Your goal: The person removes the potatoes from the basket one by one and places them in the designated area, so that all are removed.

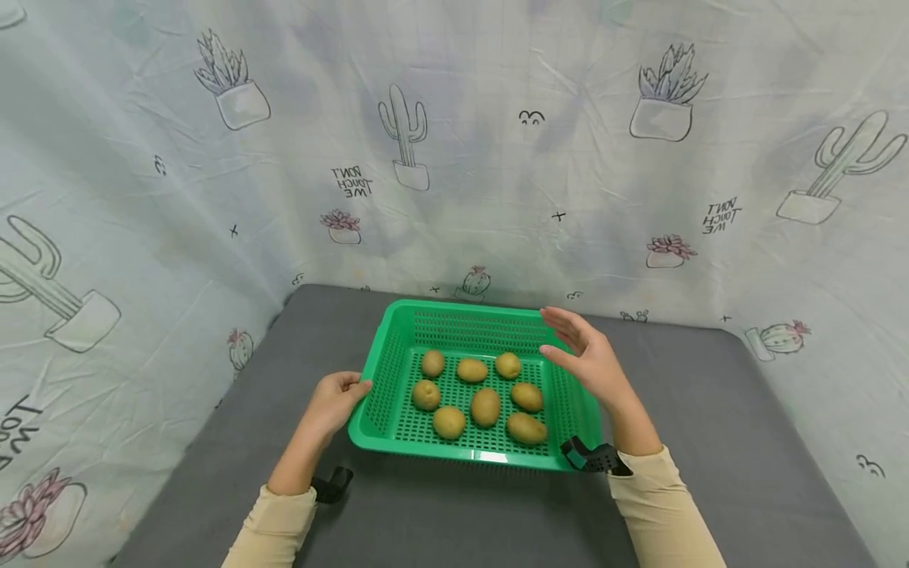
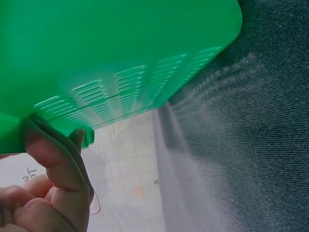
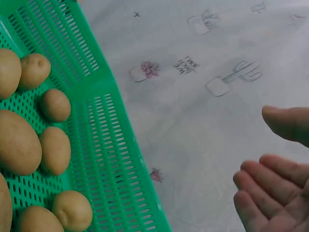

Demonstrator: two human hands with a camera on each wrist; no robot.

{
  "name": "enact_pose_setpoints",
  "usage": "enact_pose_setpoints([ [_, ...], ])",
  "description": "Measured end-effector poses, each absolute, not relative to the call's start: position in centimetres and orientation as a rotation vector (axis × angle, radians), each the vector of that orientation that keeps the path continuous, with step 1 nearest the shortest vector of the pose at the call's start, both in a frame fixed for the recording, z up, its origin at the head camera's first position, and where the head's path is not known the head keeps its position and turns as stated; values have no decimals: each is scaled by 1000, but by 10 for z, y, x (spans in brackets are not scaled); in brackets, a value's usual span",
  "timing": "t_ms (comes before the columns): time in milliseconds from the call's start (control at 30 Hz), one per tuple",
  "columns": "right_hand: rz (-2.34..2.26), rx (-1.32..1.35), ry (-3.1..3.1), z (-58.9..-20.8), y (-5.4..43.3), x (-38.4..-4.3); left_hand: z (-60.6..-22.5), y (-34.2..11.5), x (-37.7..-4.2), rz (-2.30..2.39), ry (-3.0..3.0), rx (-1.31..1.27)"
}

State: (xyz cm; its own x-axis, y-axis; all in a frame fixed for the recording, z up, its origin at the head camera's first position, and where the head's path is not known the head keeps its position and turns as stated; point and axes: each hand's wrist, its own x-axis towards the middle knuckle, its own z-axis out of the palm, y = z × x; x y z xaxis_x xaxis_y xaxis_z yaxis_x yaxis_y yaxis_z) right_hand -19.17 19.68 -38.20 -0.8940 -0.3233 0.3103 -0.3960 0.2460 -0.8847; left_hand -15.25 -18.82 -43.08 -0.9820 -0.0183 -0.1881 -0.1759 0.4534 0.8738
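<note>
From my feed I see the green basket low centre of the head frame above the grey table, eight potatoes spread over its slotted floor. Left hand, left of centre, has fingers bent and pinches the basket's left edge; right hand, right of centre, is spread, thumb well away from fairly straight fingers, holding nothing, and my right wrist view puts it lower right, apart from the basket.
</note>
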Motion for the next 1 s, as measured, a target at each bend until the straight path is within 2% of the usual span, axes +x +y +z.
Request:
enact_pose_setpoints([
  [433,1972,790,-2474,-388,180,-233,-424,-185,-155,1555,2581,-164],
  [1000,2150,795,-2580,-403,176,-262,-429,-185,-153,1575,2562,-169],
])
